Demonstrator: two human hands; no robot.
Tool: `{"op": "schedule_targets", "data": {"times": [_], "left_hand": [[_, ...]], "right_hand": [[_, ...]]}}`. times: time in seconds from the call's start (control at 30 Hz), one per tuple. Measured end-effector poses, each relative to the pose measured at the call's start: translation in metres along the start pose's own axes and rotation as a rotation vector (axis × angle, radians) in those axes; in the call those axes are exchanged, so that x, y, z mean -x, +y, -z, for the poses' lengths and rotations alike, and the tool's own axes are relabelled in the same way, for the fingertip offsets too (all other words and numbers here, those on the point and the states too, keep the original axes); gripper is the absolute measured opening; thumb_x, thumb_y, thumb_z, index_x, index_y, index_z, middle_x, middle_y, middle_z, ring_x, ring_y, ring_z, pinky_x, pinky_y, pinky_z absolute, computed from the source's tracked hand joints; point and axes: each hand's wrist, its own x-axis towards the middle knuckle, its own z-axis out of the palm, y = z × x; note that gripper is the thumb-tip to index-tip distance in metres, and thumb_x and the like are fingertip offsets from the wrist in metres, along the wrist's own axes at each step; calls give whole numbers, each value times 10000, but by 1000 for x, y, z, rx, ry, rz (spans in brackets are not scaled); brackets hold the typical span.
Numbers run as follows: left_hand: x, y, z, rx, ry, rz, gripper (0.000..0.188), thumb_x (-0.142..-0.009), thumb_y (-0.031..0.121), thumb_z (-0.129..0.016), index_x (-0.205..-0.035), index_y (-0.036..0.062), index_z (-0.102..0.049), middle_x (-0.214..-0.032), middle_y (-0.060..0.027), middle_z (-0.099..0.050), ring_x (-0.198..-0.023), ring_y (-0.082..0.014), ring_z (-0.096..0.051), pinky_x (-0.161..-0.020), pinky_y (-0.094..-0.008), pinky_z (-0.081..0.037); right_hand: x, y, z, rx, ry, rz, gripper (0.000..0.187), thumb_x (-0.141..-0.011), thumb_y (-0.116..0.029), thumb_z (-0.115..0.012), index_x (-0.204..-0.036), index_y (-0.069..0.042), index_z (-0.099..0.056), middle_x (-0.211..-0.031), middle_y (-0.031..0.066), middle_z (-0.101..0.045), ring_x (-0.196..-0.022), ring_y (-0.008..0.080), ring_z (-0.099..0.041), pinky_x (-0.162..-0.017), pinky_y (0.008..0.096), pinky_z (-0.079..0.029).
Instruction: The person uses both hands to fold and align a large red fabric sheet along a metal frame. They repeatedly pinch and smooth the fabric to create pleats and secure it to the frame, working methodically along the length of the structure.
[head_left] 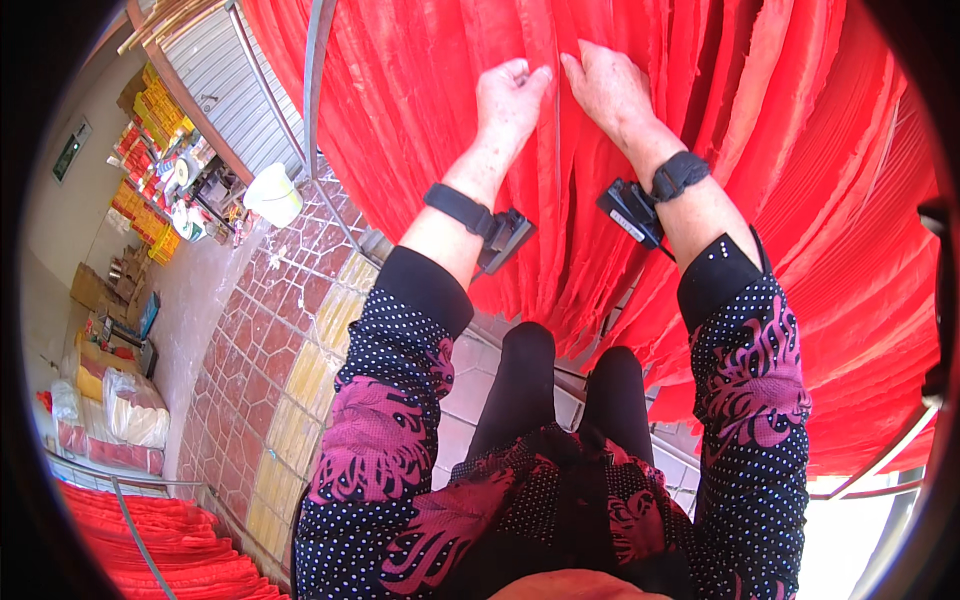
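Note:
Long strips of bright red cloth [440,150] hang in dense vertical folds in front of me, with frayed edges. My left hand [508,100] is closed, thumb pressed to the curled fingers, pinching a fold of the cloth. Close to its right, my right hand [612,92] is bent over with its fingers curled into the neighbouring fold; its fingertips are partly hidden. A narrow ridge of cloth runs down between the two hands. Each wrist wears a black strap with a small dark box, the left box [506,242] and the right box [632,212].
A grey metal frame [316,80] edges the cloth on the left. Beyond it stand a white bucket [273,195], stacked yellow crates [150,215] and bagged goods [135,410] on reddish paving [245,370]. More red cloth [160,545] hangs on a rack at lower left.

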Motion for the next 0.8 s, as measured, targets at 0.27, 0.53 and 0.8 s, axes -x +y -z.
{"op": "schedule_targets", "data": {"times": [0.27,0.53,0.8], "left_hand": [[45,-61,-13,51,12,154,71,-904,78,-698,-911,7,-694,-861,-10,-688,-764,-57,-590,-646,-244,-484],[95,-124,-13,-62,111,305,138,-877,98,-723,-924,-27,-690,-818,14,-664,-732,-49,-550,-626,-265,-473],[100,-113,-1,-160,113,395,417,-841,192,-768,-1149,-69,-663,-1061,-185,-715,-974,-239,-688,-855,-355,-543]], "right_hand": [[45,11,-25,-10,-210,-193,391,-986,-338,-492,-1212,-51,-633,-1043,228,-693,-1001,400,-662,-867,510,-529],[84,22,-51,77,-342,-222,375,-981,-352,-504,-1165,-57,-644,-1009,249,-687,-977,428,-656,-864,525,-518],[87,41,-59,127,-382,-237,424,-961,-428,-539,-1061,-38,-673,-971,267,-683,-964,449,-649,-854,519,-520]]}}
